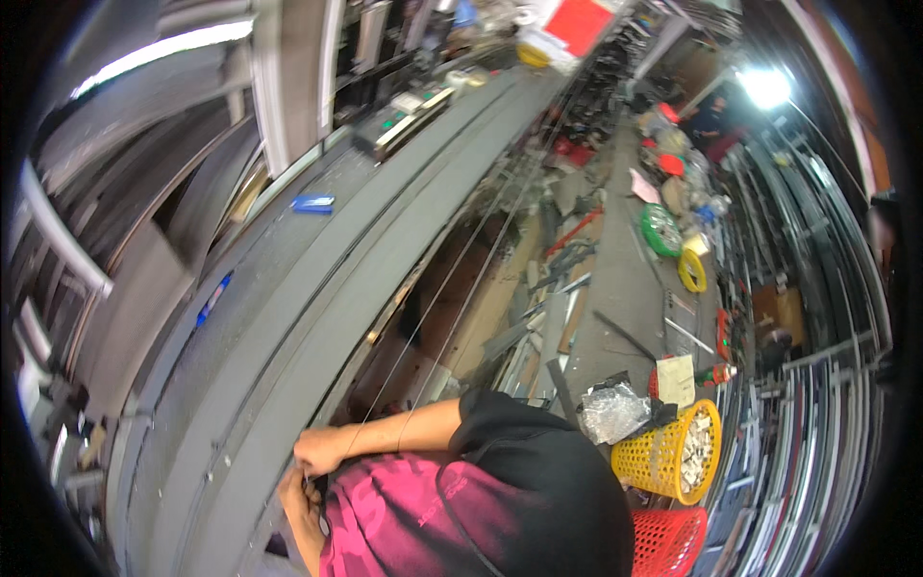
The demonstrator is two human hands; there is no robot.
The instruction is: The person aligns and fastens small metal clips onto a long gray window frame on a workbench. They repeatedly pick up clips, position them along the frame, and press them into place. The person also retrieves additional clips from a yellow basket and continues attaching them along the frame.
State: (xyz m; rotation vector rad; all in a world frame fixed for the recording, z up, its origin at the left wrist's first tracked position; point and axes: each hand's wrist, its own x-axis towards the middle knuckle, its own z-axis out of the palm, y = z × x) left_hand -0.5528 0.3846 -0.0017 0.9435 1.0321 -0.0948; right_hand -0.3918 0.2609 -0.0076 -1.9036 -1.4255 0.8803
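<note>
My right hand [324, 449] is closed, with its forearm reaching across in front of my pink and black shirt [423, 510]. Just below it, my left hand [296, 492] has its fingers curled in. The two hands meet at the near edge of a long grey bench [317, 317] with dark grooves along it. Whatever is between the fingers is too small or hidden to make out. Two thin pale lines run from near my forearm toward the far end. Farther up the bench lie a blue block-like object [312, 204] and a slim blue tool [213, 300].
Right of me stand a yellow basket [639, 462] of small white pieces and a red basket [668, 543]. A clear plastic bag [615, 412] sits beside them. Cut strips [567, 288], a green reel [661, 229] and a yellow ring [692, 271] litter a second surface. Long profiles [798, 452] are racked at far right.
</note>
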